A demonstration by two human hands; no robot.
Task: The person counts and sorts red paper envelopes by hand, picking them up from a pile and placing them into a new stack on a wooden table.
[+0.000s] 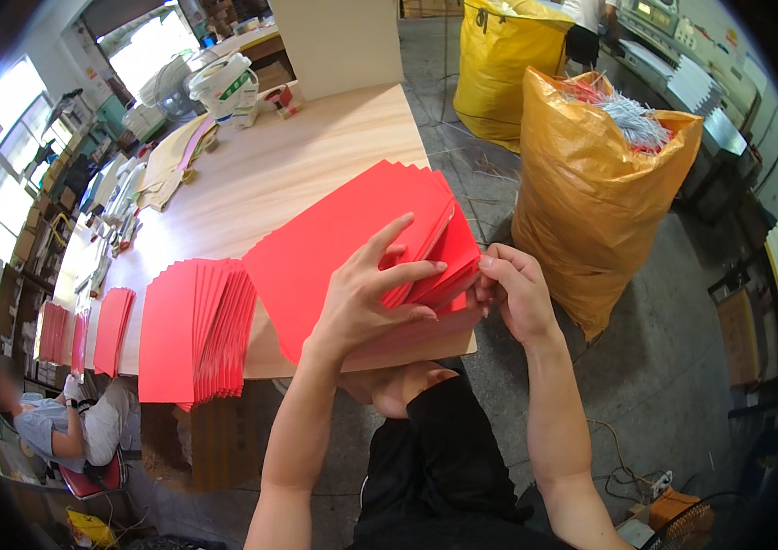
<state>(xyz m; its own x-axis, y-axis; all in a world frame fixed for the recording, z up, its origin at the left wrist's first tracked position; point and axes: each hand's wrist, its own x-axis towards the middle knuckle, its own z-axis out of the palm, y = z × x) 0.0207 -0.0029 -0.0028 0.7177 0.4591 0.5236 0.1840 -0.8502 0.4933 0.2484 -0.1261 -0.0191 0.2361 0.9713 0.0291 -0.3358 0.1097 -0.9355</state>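
A fanned stack of red paper sheets (352, 220) lies at the table's right front corner. My left hand (366, 293) rests over its right part with the fingers spread, the fingertips near a gap where some sheets are lifted from the rest. At the stack's right edge, my right hand (515, 291) is closed, thumb and fingers pinching the corner of a red sheet. How many sheets it grips is hidden. To the left, a second fanned pile of red sheets (169, 335) overhangs the front edge, with a narrower red pile (112, 330) beyond it.
An orange woven sack (591, 211) of paper shreds stands right of the wooden table (343, 124), a yellow sack (504, 73) behind it. A white bucket (227, 90) and assorted tools line the table's far left. Another person (50, 422) sits at the left. A cable (623, 458) crosses the floor.
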